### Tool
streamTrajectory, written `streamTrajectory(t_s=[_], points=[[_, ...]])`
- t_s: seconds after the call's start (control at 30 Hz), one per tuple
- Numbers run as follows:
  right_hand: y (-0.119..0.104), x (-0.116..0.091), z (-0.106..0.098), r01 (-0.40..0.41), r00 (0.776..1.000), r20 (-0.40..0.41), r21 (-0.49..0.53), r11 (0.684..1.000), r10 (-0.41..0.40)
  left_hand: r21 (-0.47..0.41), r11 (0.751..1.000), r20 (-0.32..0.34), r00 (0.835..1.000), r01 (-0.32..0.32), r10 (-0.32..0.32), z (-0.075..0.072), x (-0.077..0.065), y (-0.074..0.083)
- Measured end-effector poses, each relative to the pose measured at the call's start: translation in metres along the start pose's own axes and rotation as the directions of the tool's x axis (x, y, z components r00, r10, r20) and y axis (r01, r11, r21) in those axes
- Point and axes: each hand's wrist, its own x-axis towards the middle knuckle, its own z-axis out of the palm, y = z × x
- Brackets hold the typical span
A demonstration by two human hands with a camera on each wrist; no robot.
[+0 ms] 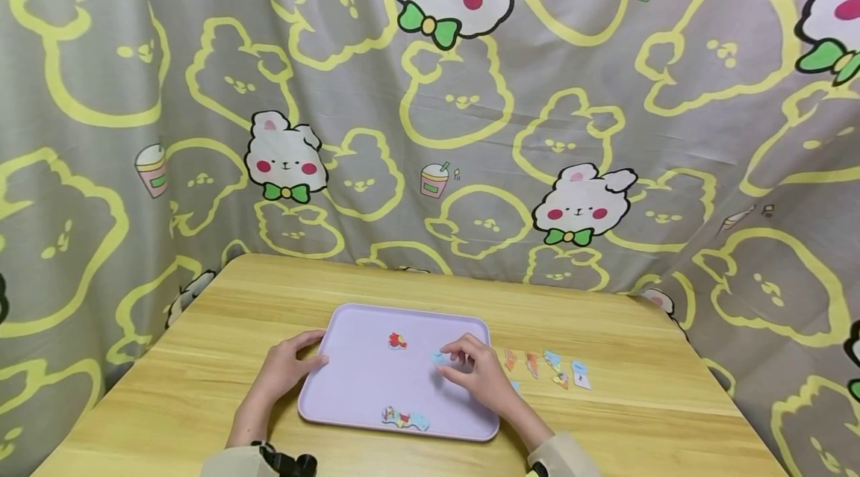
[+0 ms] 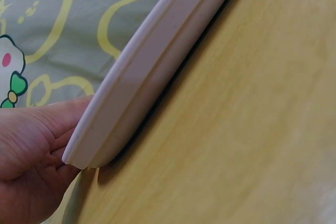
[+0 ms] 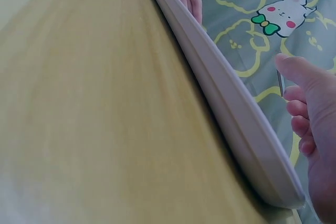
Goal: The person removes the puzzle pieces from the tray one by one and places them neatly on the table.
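My right hand, over the right half of the lilac tray, pinches a small light blue puzzle piece between thumb and fingers. In the right wrist view that puzzle piece shows edge-on as a thin sliver above the tray's rim. At the tray's left side, my left hand holds the rim, its thumb by the edge. A red and yellow puzzle piece lies toward the tray's far side. Near the front rim sits a strip of colourful puzzle pieces set side by side.
Right of the tray, several loose pieces lie on the wooden table, among them an orange piece and a blue and white piece. A light blue piece peeks out beside my right wrist. A patterned curtain hangs behind the table.
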Motion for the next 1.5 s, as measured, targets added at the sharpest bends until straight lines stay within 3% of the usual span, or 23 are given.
streamTrajectory(t_s=[0.17, 0.37, 0.5, 0.67, 1.07, 1.5], points=[[-0.011, -0.001, -0.007, -0.025, 1.000, 0.011, -0.002, 1.000, 0.025, 0.004, 1.000, -0.005, 1.000, -0.001, 0.001, -0.001, 0.000, 0.000], [0.007, -0.009, -0.008, -0.059, 0.998, -0.004, -0.025, 0.998, 0.059, 0.002, 1.000, 0.004, 1.000, 0.000, 0.000, 0.000, -0.001, 0.000], [0.015, -0.014, -0.013, -0.028, 0.999, -0.023, -0.023, 0.999, 0.028, 0.002, 1.000, 0.001, 1.000, -0.005, 0.005, 0.000, -0.001, -0.001], [0.016, -0.017, -0.021, -0.010, 0.999, -0.047, -0.023, 1.000, 0.009, -0.001, 1.000, 0.006, 1.000, -0.007, 0.007, -0.001, -0.001, 0.000], [0.011, -0.033, -0.042, -0.087, 0.995, -0.049, -0.039, 0.995, 0.085, -0.003, 1.000, 0.016, 1.000, 0.006, -0.006, -0.001, 0.000, 0.001], [0.023, -0.052, -0.066, -0.056, 0.997, -0.059, -0.112, 0.992, 0.049, 0.004, 1.000, 0.017, 1.000, 0.000, 0.000, 0.000, -0.001, 0.002]])
